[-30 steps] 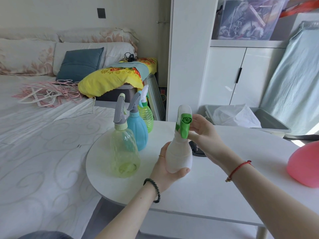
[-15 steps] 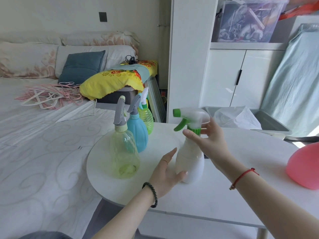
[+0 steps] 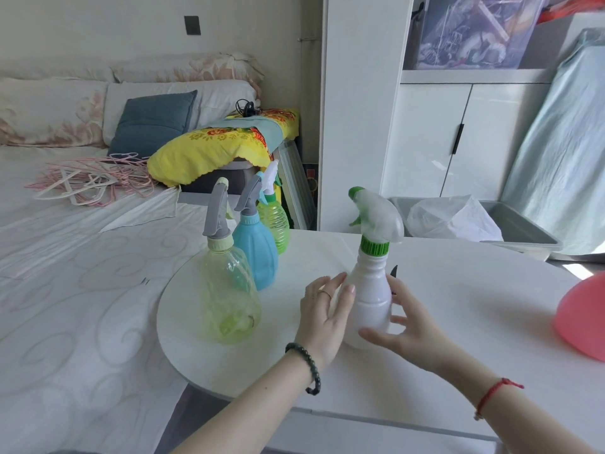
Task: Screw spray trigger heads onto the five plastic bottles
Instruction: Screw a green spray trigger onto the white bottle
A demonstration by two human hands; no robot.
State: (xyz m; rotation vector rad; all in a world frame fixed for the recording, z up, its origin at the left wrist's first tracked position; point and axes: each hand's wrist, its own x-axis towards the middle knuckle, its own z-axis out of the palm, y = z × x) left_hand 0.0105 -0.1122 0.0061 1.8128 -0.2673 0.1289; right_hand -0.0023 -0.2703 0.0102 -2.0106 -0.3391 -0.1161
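A white bottle (image 3: 370, 290) stands upright on the white table (image 3: 474, 290), with a clear and green trigger head (image 3: 376, 217) on its neck, nozzle pointing left. My right hand (image 3: 409, 329) wraps loosely around its lower body, thumb behind and fingers in front. My left hand (image 3: 322, 309) is on the bottle's left, fingers apart, thumb against it. To the left stand three bottles with trigger heads on: a clear yellow-green one (image 3: 229, 290), a blue one (image 3: 255, 247) and a green one (image 3: 278, 224). A pink rounded object (image 3: 582, 316) sits at the right edge.
A small black object (image 3: 394, 270) peeks out behind the white bottle. A grey tray (image 3: 530, 239) holding a plastic bag lies beyond the table. The bed (image 3: 65, 290) adjoins the table's left side, and a white cabinet (image 3: 425, 142) stands behind.
The white bottle went from held up in both hands to standing on the table. My right hand dropped from the green collar to the bottle's lower body, and my left hand closed in beside it.
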